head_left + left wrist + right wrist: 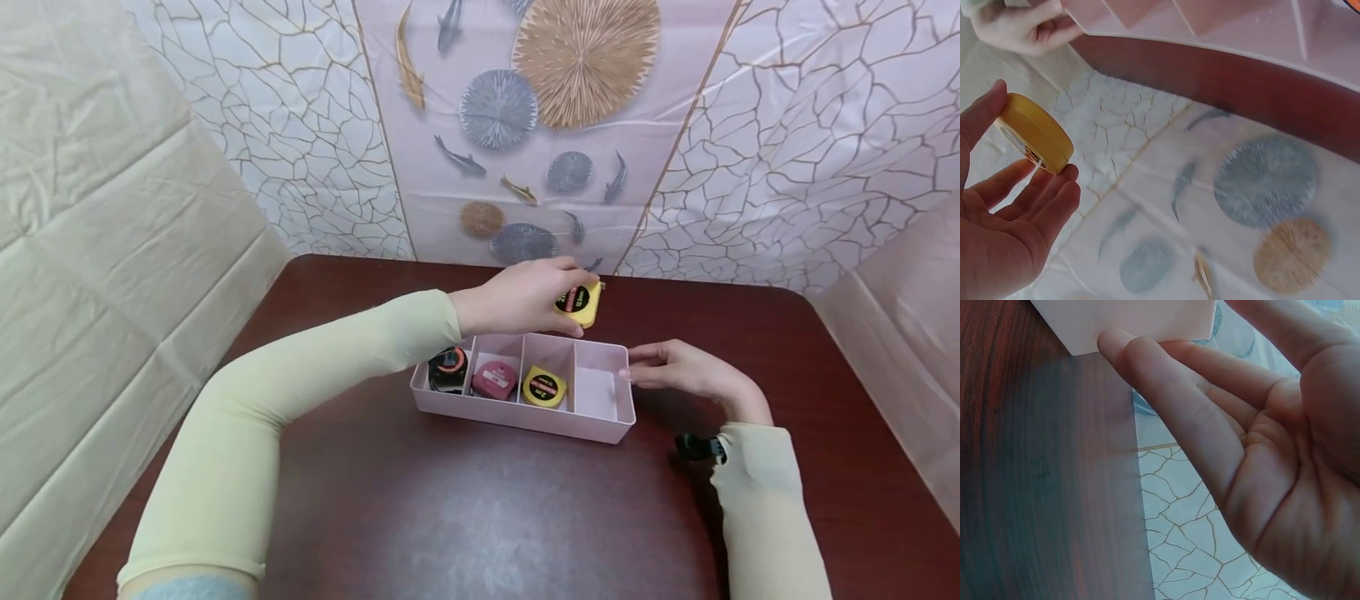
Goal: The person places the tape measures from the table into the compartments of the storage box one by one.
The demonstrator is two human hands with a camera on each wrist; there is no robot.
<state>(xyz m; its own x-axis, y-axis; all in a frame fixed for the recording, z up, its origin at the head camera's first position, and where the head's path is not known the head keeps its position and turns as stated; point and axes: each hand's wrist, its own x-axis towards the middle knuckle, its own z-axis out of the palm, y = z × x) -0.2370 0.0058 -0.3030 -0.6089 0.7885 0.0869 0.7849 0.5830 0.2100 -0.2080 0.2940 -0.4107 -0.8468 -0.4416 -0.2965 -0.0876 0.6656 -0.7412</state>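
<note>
My left hand [525,296] pinches a yellow tape measure [588,310] between thumb and fingers, above the back edge of a pale pink divided tray [525,418]. In the left wrist view the held tape measure [1038,131] shows its yellow rim, its labelled face turned partly away. Inside the tray, from left to right, lie a black and orange tape measure [448,371], a pink one [495,380] and another yellow one [543,387], each in its own compartment. Fairly straight fingers of my right hand [686,369] touch the tray's right end; in its wrist view they meet the outer wall [1141,319].
The tray stands on a dark red-brown table [465,508], towards its back edge. Behind hangs a patterned curtain [510,192], and pale cloth [112,250] lines the left side. A black wrist device [699,448] sits at my right cuff.
</note>
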